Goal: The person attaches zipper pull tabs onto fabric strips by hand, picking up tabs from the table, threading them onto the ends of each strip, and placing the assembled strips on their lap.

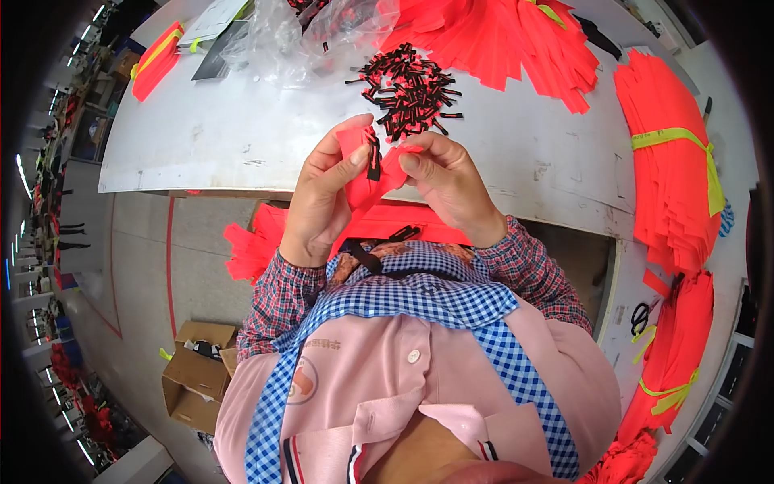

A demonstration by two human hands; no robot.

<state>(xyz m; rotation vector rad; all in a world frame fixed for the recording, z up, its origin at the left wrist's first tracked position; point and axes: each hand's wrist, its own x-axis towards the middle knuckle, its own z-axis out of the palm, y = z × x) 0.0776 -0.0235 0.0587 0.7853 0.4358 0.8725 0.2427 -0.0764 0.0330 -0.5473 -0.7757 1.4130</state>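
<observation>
Just past the table's front edge, a bright red fabric strip (368, 190) is stretched between my two hands. My left hand (326, 181) pinches one part of it between thumb and fingers, with a small black tab (374, 158), like a zipper pull, lying against the strip at the thumb tip. My right hand (451, 181) is closed in a pinch on the strip's other part. More red strip (403, 216) hangs below the hands across my lap. Beyond my fingers lies a pile of small black-and-red tabs (407, 93) on the white table (258, 145).
Clear plastic bags (306, 40) and loose red strips (492, 40) lie at the back. Tied red bundles stand at the right (665, 161) and far left (157, 60). Black scissors (640, 318) lie near the right edge. An open cardboard box (193, 379) sits on the floor.
</observation>
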